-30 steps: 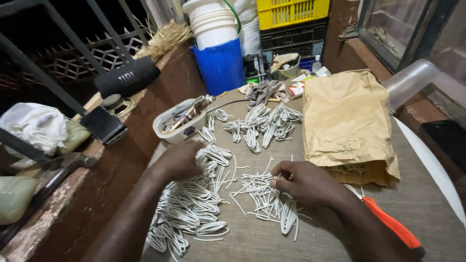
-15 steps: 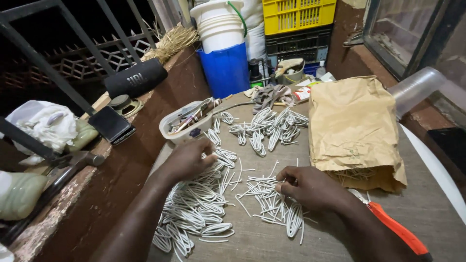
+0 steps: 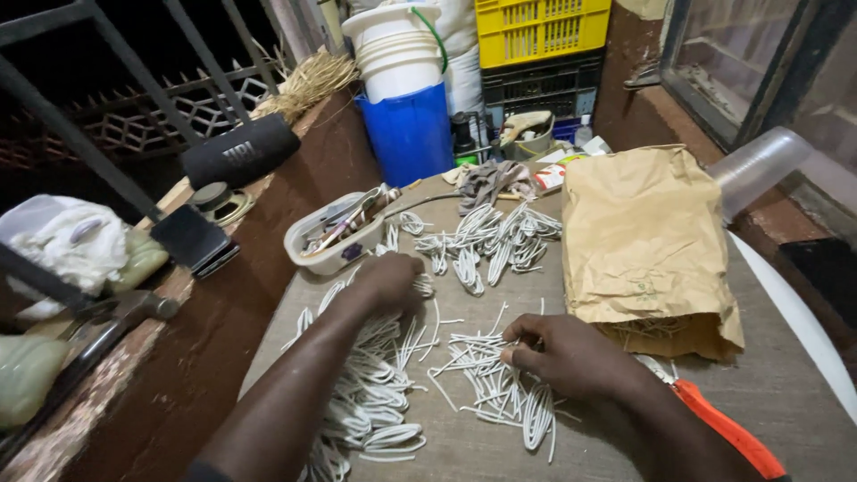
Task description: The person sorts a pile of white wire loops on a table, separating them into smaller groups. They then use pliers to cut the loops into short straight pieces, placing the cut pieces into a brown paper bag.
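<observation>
Head view: both hands work in white bent wire pieces on the table (image 3: pixel 786 393). The left hand (image 3: pixel 388 281) rests curled on the long left pile (image 3: pixel 370 402). The right hand (image 3: pixel 571 357) pinches a few loose pieces (image 3: pixel 478 361). Another bunch (image 3: pixel 486 236) lies by the brown paper bag (image 3: pixel 643 241). Lots look bent; some loose ones are left.

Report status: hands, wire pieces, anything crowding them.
Left hand down on left pile of white wire loops. Right hand pinching pieces in the small pile. Brown paper bag close right.
</observation>
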